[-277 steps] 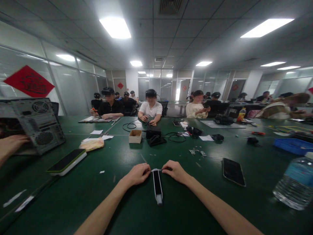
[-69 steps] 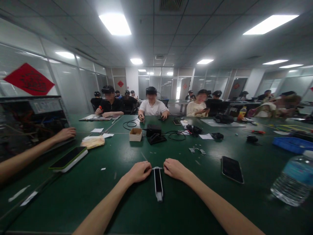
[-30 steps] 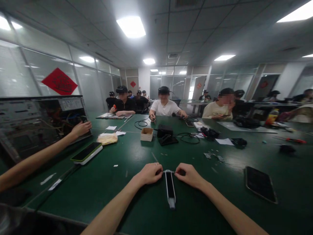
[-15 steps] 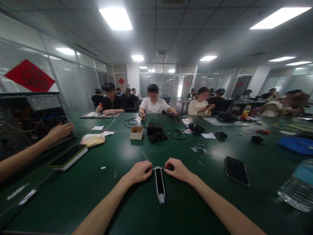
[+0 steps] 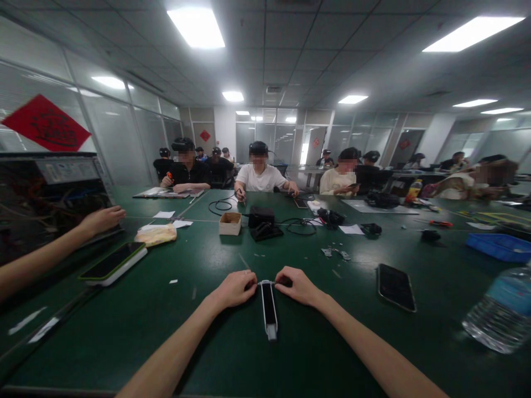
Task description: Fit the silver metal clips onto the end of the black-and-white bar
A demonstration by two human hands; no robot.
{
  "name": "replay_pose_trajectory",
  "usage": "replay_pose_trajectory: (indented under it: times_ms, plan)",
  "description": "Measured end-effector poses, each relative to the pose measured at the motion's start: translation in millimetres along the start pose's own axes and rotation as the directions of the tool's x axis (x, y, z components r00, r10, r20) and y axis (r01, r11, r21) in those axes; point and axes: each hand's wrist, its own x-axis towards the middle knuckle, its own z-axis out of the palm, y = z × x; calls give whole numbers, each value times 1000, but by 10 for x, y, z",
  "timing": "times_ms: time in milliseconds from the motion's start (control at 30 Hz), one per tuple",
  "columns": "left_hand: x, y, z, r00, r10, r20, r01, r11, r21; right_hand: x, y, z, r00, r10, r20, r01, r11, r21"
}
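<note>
A slim, long device (image 5: 269, 307) with a white frame and a dark middle lies on the green table in front of me, its grey-white end towards me. Thin pieces stick out sideways from its far end. My left hand (image 5: 235, 288) is closed, its fingertips pinching at the left piece. On the other side my right hand (image 5: 297, 285) pinches at the right piece, with fingers curled. What exactly sits between the fingertips is too small to make out.
To the right are a phone (image 5: 396, 287) and a water bottle (image 5: 500, 309). At left, a co-worker's hand (image 5: 103, 219) rests by an opened computer case (image 5: 62, 193). A phone on a white block (image 5: 114, 262), small box (image 5: 230, 224), black device (image 5: 262, 216) and metal bits (image 5: 336, 253) lie around.
My hands stay at the device's far end, with slight finger shifts. The view swung left and back. The computer case has been turned and the co-worker's hand moved to its right edge.
</note>
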Motion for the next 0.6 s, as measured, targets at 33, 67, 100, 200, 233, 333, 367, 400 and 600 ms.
replay_pose_trajectory:
  times_ms: [33,67,100,200,233,333,367,400,600]
  plan:
    - [0,1,0,1000,0,2,0,1000,-3,0,-6,-1,1000,-4,2,4,1000,-3]
    - [0,2,-2,1000,1,1,-1,1000,-7,-1,-13,-2,1000,-9,4,9,1000,-6]
    - [-1,4,-4,1000,2,-1,-2,1000,-10,-1,-23,-4,1000,-11,5,12,1000,-8]
    - [-5,7,-8,1000,2,-6,-3,1000,-17,0,-54,-9,1000,-13,16,13,1000,-5]
    - [-5,7,-7,1000,1,-4,-1,1000,-19,2,-63,-8,1000,-13,19,13,1000,-6]
    - [-3,-3,4,1000,-10,5,10,1000,-15,6,-75,8,1000,-12,22,12,1000,-15]
    - [-2,-8,9,1000,-11,5,11,1000,-13,8,-72,17,1000,-14,19,14,1000,-18]
    - [0,-13,15,1000,-7,2,7,1000,-11,10,-66,26,1000,-19,14,19,1000,-19]
    - [5,-17,30,1000,9,-12,-9,1000,9,21,-12,75,999,-41,-7,41,999,-15]
